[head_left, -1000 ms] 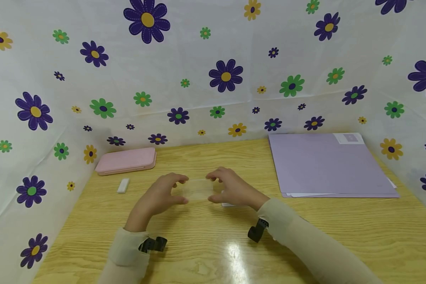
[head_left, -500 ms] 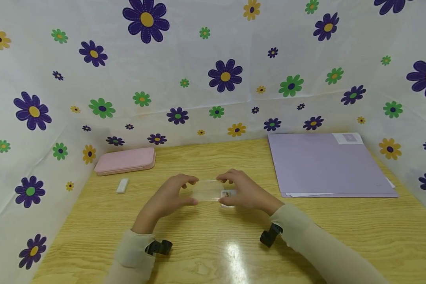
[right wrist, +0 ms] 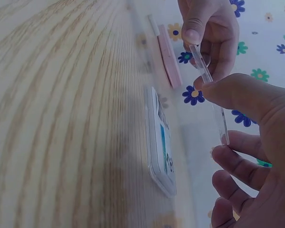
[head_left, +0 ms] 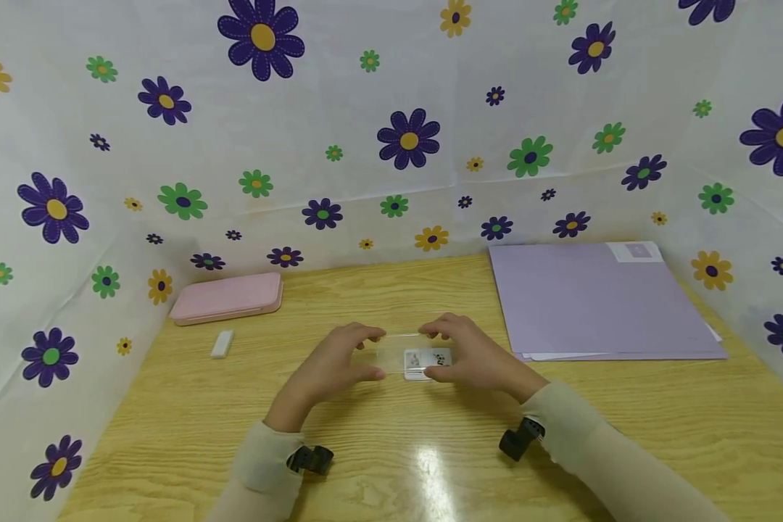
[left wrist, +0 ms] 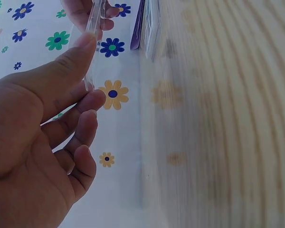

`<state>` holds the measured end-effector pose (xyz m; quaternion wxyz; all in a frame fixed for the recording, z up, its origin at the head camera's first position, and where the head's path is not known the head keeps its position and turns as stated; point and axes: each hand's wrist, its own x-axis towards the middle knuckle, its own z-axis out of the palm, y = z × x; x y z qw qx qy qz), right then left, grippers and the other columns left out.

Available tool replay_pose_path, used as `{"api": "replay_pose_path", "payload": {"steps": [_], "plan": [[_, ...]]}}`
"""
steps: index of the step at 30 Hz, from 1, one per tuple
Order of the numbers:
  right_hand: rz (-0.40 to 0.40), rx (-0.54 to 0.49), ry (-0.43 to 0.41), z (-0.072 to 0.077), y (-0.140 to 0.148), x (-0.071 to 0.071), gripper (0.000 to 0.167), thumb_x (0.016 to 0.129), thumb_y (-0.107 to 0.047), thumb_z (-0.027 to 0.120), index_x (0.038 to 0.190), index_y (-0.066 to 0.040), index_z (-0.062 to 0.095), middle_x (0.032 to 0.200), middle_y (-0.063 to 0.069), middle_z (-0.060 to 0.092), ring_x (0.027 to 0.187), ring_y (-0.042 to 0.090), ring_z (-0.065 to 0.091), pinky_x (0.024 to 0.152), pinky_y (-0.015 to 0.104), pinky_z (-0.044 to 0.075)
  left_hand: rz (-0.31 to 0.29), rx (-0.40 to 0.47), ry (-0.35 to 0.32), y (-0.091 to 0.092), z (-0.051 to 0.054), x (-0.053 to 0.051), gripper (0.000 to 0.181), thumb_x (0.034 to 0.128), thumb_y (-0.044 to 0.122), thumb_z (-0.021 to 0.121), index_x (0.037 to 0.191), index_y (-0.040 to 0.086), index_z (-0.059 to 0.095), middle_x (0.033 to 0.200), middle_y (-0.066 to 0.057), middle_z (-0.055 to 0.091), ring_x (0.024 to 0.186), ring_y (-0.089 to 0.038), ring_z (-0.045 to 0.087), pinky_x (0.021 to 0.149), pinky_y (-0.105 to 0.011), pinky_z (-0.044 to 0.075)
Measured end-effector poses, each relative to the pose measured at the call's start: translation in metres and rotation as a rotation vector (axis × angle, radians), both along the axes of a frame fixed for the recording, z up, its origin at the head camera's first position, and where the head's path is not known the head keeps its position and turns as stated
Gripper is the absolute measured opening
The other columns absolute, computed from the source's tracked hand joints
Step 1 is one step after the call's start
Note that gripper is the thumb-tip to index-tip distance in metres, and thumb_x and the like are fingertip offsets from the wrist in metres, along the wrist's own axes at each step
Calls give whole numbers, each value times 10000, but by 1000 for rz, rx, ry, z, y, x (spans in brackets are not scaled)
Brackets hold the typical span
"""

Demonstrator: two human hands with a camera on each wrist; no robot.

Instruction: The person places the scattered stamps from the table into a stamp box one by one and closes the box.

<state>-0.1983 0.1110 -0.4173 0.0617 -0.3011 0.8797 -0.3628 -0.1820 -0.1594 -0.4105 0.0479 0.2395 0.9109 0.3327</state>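
A clear, flat plastic lid (head_left: 391,355) is held level above the table between both hands. My left hand (head_left: 336,362) pinches its left end with thumb and fingers. At its right end my right hand (head_left: 473,359) grips likewise, the thumb on the near edge. Seen edge-on in the right wrist view, the clear lid (right wrist: 203,69) is thin and apart from the tabletop. Below its right part lies a small, flat white case (head_left: 441,357) with printed pictures, partly covered by the right hand. The right wrist view shows this white case (right wrist: 152,147) lying on the wood.
A pink pencil case (head_left: 227,299) lies at the back left, with a small white block (head_left: 222,344) before it. At the back right is a lilac folder (head_left: 607,304) with papers under it. A flowered cloth (head_left: 339,87) stands around the wooden table (head_left: 365,449).
Both hands have moved to the right with the clear lid, which now overlaps the white case in the head view. More of the white case shows than before.
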Motion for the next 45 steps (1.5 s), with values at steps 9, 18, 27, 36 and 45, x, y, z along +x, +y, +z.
{"api": "replay_pose_path", "payload": {"steps": [9, 18, 27, 36, 45], "plan": [[-36, 9, -10, 0, 13, 0, 598, 813, -248, 824, 1341, -95, 588, 1269, 62, 574, 1115, 290, 477, 930, 503, 420, -10, -21, -11, 15, -1, -4, 582, 853, 238, 796, 1374, 104, 574, 1268, -64, 602, 1075, -252, 560, 894, -414, 480], [-51, 37, -18, 0, 22, 1, 595, 799, -242, 835, 1318, -73, 600, 1241, 72, 583, 1100, 301, 492, 917, 510, 433, -30, -32, -14, 28, -2, -8, 587, 844, 241, 801, 1369, 101, 578, 1246, -65, 606, 1059, -250, 557, 882, -411, 477], [-60, 57, -32, -4, 31, -4, 599, 794, -228, 842, 1320, -75, 600, 1226, 56, 583, 1096, 291, 499, 932, 497, 434, -35, -77, -31, 40, -7, -15, 599, 845, 242, 805, 1376, 92, 572, 1257, -59, 607, 1072, -254, 564, 901, -407, 478], [-41, 69, -44, -11, 30, -5, 594, 794, -231, 843, 1308, -64, 599, 1215, 46, 586, 1089, 264, 509, 953, 490, 429, -26, -142, -32, 45, -8, -15, 582, 843, 220, 808, 1359, 72, 582, 1237, -69, 615, 1069, -249, 571, 911, -414, 476], [-23, 79, -43, -15, 29, -6, 578, 787, -228, 849, 1283, -52, 612, 1174, 36, 593, 1045, 222, 516, 946, 449, 431, -44, -152, -22, 45, -10, -14, 575, 837, 215, 815, 1340, 48, 592, 1239, -89, 618, 1089, -252, 577, 938, -417, 469]]}}
